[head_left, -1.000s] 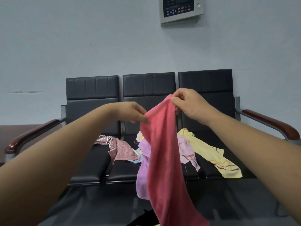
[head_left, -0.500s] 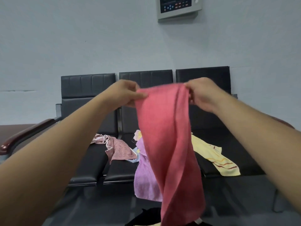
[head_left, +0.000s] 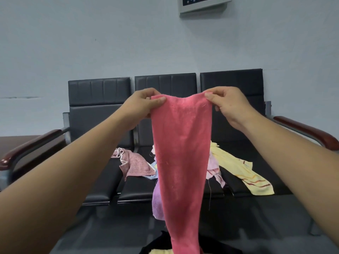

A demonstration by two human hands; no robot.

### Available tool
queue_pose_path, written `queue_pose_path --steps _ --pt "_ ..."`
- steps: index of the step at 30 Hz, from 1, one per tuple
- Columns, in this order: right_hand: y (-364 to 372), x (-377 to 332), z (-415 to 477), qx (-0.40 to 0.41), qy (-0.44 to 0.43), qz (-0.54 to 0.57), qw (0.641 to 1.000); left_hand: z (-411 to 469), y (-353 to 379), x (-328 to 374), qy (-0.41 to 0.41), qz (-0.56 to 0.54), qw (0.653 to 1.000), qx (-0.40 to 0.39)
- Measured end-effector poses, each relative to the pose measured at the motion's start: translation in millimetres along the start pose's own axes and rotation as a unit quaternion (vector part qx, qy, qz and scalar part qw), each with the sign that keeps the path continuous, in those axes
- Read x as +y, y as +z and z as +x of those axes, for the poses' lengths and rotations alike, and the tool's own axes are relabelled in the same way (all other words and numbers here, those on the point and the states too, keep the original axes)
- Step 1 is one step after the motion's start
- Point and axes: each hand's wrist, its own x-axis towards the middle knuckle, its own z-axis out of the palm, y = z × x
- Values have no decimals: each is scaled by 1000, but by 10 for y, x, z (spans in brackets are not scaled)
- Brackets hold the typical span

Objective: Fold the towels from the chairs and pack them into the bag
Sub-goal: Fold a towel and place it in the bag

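Dangling pink towel (head_left: 181, 153) over part-filled bag (head_left: 155, 245)

wall panel (head_left: 203, 4): grey, top edge, cropped | brown surface (head_left: 16, 142): far left | wall (head_left: 73, 43): pale blue-grey

Both hands, left (head_left: 142, 105) & right (head_left: 226, 103), have spread the pink towel (head_left: 181, 153) wider along its top edge.

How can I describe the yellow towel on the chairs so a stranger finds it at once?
Find the three black chairs against the wall. On the rightmost seat lies a long yellow towel. Unlike its pink and purple neighbours, it is yellow with red stripes near its end.
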Motion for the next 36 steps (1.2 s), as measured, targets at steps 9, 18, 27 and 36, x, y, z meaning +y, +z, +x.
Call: queue_pose_path --steps 9,18,27,36 --pt "420 1 -152 -192 96 148 965 60 284 -6 36 76 996 20" --pt "423 -29 76 -69 165 348 920 -95 479 -595 -69 -211 964 -147" --pt "360 395 351 4 201 227 953 -341 788 -1094 -178 -313 920 -156" --pt "445 1084 -120 -201 352 347 846 -150 932 -1001 -150 -525 836 -57"
